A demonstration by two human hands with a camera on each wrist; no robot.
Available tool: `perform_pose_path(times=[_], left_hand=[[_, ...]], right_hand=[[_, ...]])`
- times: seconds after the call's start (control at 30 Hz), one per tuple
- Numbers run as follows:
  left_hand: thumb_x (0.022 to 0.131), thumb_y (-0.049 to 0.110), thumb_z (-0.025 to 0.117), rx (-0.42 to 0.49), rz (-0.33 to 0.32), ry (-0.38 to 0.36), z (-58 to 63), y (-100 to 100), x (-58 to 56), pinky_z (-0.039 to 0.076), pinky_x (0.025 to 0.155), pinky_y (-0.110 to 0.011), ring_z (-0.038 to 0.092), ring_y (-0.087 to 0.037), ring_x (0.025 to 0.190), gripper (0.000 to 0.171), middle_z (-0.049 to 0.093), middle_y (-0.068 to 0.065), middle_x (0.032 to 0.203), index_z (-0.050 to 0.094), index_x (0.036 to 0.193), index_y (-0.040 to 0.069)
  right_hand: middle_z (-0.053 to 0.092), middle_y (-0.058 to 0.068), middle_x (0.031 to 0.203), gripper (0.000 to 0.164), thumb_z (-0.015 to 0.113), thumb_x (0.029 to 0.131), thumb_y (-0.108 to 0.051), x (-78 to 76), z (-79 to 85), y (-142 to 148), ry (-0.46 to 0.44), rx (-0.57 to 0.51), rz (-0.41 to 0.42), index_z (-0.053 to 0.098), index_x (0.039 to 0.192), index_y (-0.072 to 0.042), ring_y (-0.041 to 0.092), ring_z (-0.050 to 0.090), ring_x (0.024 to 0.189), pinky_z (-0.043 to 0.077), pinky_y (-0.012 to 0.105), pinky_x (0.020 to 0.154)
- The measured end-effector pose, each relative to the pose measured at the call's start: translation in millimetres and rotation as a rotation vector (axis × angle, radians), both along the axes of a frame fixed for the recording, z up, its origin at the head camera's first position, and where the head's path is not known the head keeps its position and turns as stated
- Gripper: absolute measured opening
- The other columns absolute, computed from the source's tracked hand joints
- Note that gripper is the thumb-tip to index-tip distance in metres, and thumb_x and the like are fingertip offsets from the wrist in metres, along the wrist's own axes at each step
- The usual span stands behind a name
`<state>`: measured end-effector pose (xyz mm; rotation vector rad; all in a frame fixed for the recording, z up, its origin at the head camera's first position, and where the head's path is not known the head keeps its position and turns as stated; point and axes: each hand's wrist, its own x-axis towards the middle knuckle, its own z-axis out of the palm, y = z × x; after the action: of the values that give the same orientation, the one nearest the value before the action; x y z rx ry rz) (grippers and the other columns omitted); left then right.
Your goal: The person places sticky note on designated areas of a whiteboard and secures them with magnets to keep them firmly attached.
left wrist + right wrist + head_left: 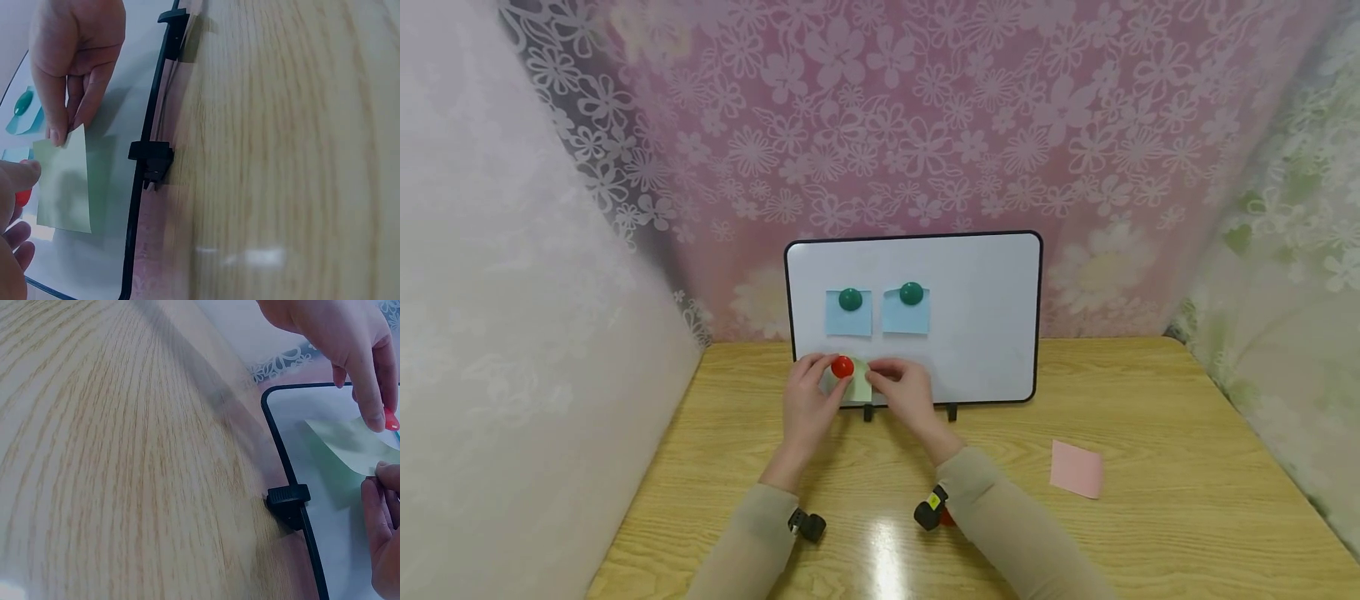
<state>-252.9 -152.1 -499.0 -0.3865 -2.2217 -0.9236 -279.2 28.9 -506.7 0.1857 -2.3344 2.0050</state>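
At the lower left of the whiteboard point(981, 325), my left hand point(805, 404) pinches a round red magnet point(842, 367) between thumb and fingers. The magnet is over the upper part of a pale green sticky note point(861, 386). My right hand point(910, 392) pinches that note's right edge between thumb and forefinger. In the right wrist view the note point(353, 447) bows away from the board. Above the hands, two blue sticky notes point(848, 325) hang side by side, each under a green magnet point(912, 293).
The whiteboard stands upright on black clip feet point(952, 412) on a wooden table point(1150, 400). A pink sticky note point(1076, 470) lies on the table to the right. Part of a red object point(947, 518) shows beside my right sleeve, mostly hidden. Flowered cloth point(880, 150) hangs behind the board.
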Motion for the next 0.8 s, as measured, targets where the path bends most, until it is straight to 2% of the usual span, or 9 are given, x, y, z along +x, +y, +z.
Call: perform_pose_path(times=[0.17,0.47,0.8], left_hand=[[0.086,0.008,0.092,-0.010,0.016,-0.004,-3.4,1.4,-3.9,0.057,0.096,-0.046,0.063,-0.034,0.109,0.037,0.069,-0.015,0.114,0.077,0.119,-0.002],[0.084,0.006,0.093,-0.049,0.030,0.042,-5.5,6.0,-9.9,0.057,0.094,-0.047,0.063,-0.036,0.106,0.038,0.069,-0.016,0.113,0.077,0.117,-0.004],[0.085,0.007,0.093,-0.054,0.063,0.010,-7.3,9.5,-14.8,0.057,0.095,-0.047,0.063,-0.036,0.107,0.037,0.070,-0.016,0.114,0.077,0.117,-0.002]], right_hand=[[0.079,0.010,0.105,0.017,0.078,0.099,-0.010,0.6,0.1,-0.6,0.010,0.033,-0.024,0.081,0.114,-0.002,0.021,0.074,0.093,0.063,0.033,0.081],[0.079,0.008,0.106,0.017,0.079,0.099,-0.013,0.6,1.2,-0.5,0.008,0.071,-0.040,0.082,0.114,-0.005,0.022,0.075,0.095,0.063,0.035,0.082],[0.079,0.008,0.107,0.018,0.078,0.100,-0.013,1.5,2.3,0.0,0.026,0.075,-0.039,0.081,0.115,-0.005,0.022,0.074,0.095,0.062,0.035,0.081]])
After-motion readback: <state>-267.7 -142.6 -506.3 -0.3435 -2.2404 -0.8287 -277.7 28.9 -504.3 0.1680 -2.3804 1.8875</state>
